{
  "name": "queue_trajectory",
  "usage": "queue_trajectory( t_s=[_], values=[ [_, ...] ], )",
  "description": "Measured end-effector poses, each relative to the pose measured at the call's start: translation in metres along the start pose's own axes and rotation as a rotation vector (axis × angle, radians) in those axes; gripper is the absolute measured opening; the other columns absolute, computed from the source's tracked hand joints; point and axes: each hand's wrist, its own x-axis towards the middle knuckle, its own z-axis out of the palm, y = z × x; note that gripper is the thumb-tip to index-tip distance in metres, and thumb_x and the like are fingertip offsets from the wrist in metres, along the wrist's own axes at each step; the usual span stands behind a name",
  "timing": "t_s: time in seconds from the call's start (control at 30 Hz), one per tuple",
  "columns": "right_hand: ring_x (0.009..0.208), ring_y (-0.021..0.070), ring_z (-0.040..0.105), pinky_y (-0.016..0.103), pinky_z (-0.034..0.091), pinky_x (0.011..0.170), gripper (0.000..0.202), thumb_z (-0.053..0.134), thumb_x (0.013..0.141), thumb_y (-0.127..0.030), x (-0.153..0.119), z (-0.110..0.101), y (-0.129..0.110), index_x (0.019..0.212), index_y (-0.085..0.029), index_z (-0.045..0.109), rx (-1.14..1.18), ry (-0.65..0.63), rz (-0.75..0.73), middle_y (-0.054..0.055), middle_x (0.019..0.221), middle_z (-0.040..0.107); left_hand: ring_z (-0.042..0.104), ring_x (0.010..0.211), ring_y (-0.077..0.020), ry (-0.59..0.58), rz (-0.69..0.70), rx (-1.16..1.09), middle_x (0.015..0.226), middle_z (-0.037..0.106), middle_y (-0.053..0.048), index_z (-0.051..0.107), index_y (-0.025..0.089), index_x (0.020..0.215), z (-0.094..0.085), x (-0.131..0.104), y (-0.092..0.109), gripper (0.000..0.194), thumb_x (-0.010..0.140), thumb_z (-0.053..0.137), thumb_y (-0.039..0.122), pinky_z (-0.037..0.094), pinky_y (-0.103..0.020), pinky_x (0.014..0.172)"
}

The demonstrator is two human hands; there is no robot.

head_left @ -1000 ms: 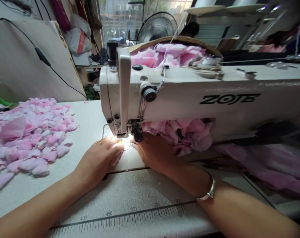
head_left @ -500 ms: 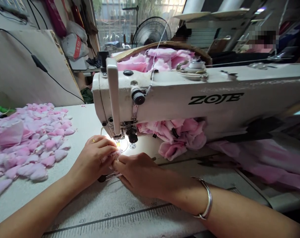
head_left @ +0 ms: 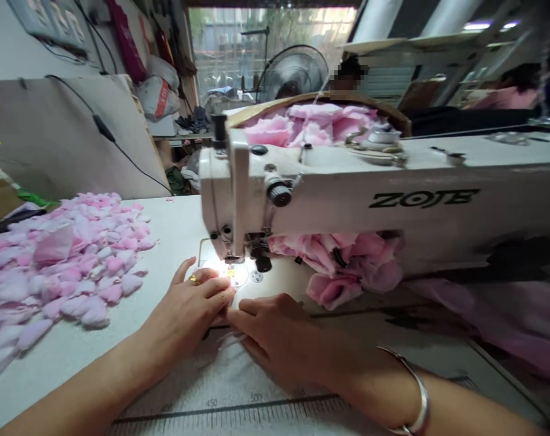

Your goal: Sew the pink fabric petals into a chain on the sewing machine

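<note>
Pink cloth scrap is right near the front edge of the machine bed, tucked between both hands and mostly covered, so no idea about its full shape. Left hand has its middle fingers close together over it, little finger poking out; right hand has its fingertips curled nearly closed at the scrap's near side. Thumbs are hidden, so I can't tell if either one is really pinching. Going by the sliver showing, I'd say it's super light and floppy, probably a bit slippery, and likely to fray or crease if you yank it. I'd take it by the near edge with a gentle fingertip pinch and keep the other hand flat. Similar puffy pink pieces are heaped toward the sewing table's left edge.
</note>
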Motion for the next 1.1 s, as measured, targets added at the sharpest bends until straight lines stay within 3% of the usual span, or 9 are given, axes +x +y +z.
queue_trajectory(
  t_s=[0.13,0.27,0.4,0.5,0.67,0.8,0.93,1.0,1.1],
  values=[
    [0.080,0.0189,0.061,0.033,0.041,0.069,0.013,0.049,0.091,-0.023,-0.002,0.004,0.004,0.100,-0.025,0.058,0.031,-0.001,0.054,0.000,0.096,0.066,0.053,0.114,-0.0241,-0.061,-0.046,-0.043,0.113,0.067,0.000,0.063,0.026,0.106,-0.014,0.003,0.008,0.017,0.093,0.050,0.024,0.012,-0.057,0.110],
    [0.077,0.0188,0.062,0.033,0.041,0.068,0.026,0.048,0.090,-0.017,0.001,0.001,0.003,0.111,-0.030,0.057,0.114,-0.039,0.088,0.000,0.095,0.067,0.056,0.109,-0.0198,-0.136,-0.001,-0.169,0.113,0.066,-0.003,0.066,0.024,0.101,-0.049,-0.003,0.003,0.018,0.092,0.051,0.020,0.039,-0.037,0.098],
    [0.080,0.0202,0.064,0.035,0.043,0.072,0.032,0.047,0.087,-0.009,0.003,-0.006,-0.003,0.107,-0.030,0.060,0.141,-0.040,0.165,0.003,0.093,0.068,0.062,0.090,-0.0187,-0.053,-0.287,0.033,0.101,0.067,-0.004,0.066,0.022,0.097,-0.076,-0.028,-0.032,0.024,0.093,0.042,0.019,0.045,-0.029,0.074],
    [0.080,0.0212,0.064,0.037,0.044,0.072,0.030,0.047,0.086,-0.008,0.003,-0.008,-0.006,0.102,-0.029,0.062,0.150,-0.031,0.181,0.004,0.091,0.069,0.061,0.079,-0.0205,-0.018,-0.510,0.235,0.089,0.065,-0.005,0.065,0.021,0.086,-0.076,-0.044,-0.063,0.025,0.092,0.041,0.027,0.041,-0.029,0.064],
    [0.084,0.0226,0.065,0.037,0.045,0.074,0.032,0.046,0.088,-0.009,0.003,-0.009,-0.008,0.105,-0.032,0.060,0.128,0.015,0.154,0.005,0.097,0.069,0.060,0.078,-0.0216,0.002,-0.582,0.216,0.084,0.065,-0.007,0.064,0.019,0.080,-0.055,-0.051,-0.085,0.020,0.087,0.047,0.027,0.039,-0.027,0.060],
    [0.081,0.0224,0.065,0.037,0.045,0.071,0.031,0.045,0.089,-0.011,0.002,-0.009,-0.009,0.105,-0.031,0.061,0.086,0.003,0.147,0.006,0.095,0.069,0.059,0.082,-0.0220,0.055,-0.601,0.150,0.086,0.065,-0.008,0.064,0.018,0.080,-0.051,-0.049,-0.083,0.020,0.085,0.046,0.022,0.040,-0.029,0.064],
    [0.083,0.0197,0.064,0.035,0.044,0.075,0.030,0.045,0.088,-0.011,0.001,-0.006,-0.006,0.108,-0.027,0.061,0.062,0.013,0.135,0.004,0.097,0.069,0.060,0.082,-0.0187,0.153,-0.627,0.038,0.094,0.066,-0.006,0.064,0.020,0.098,-0.063,-0.048,-0.069,0.027,0.090,0.040,0.030,0.042,-0.028,0.066],
    [0.084,0.0185,0.064,0.033,0.044,0.076,0.032,0.047,0.086,-0.011,0.002,-0.005,-0.003,0.110,-0.027,0.060,0.071,0.036,0.126,0.002,0.097,0.069,0.059,0.072,-0.0149,0.174,-0.654,-0.183,0.087,0.066,-0.003,0.063,0.020,0.103,-0.070,-0.046,-0.056,0.030,0.092,0.040,0.036,0.042,-0.025,0.060],
    [0.082,0.0169,0.064,0.030,0.043,0.072,0.033,0.047,0.088,-0.014,0.004,-0.007,-0.003,0.116,-0.028,0.059,0.128,0.111,0.150,0.002,0.097,0.069,0.057,0.070,-0.0129,0.174,-0.695,-0.774,0.086,0.066,-0.002,0.063,0.020,0.097,-0.075,-0.040,-0.032,0.028,0.088,0.052,0.044,0.040,-0.023,0.057]
  ],
)
